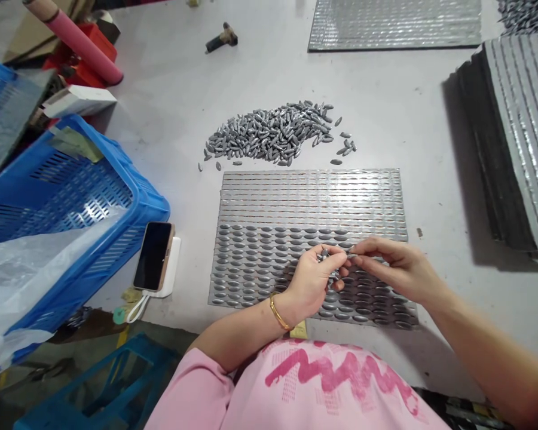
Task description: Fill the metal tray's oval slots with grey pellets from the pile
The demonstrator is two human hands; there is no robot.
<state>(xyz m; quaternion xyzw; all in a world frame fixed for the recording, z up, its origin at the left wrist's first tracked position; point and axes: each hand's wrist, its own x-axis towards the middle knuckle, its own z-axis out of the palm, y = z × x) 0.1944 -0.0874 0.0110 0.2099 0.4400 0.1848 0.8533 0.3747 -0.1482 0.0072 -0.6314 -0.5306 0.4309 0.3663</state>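
My left hand (316,276) is closed around several small grey spindle-shaped pieces (333,276), some showing between its fingers. The thumb and fingers of my right hand (397,267) pinch one such piece (351,255) close to my left thumb. Both hands are over a flat silvery grooved board (311,194). Rows of the same pieces lie across its near part, while bare grooves show on its far part. My hands and forearms hide some of the rows. Beyond the board lies a loose heap of grey pieces (271,134), with a few scattered at its ends.
At the left stand a blue plastic crate (150,206) with a clear bag and a phone (153,255) on a white power bank. A thick stack of grooved boards (515,143) rises at the right. Farther back are another board (394,24) and a small dark tool (222,39).
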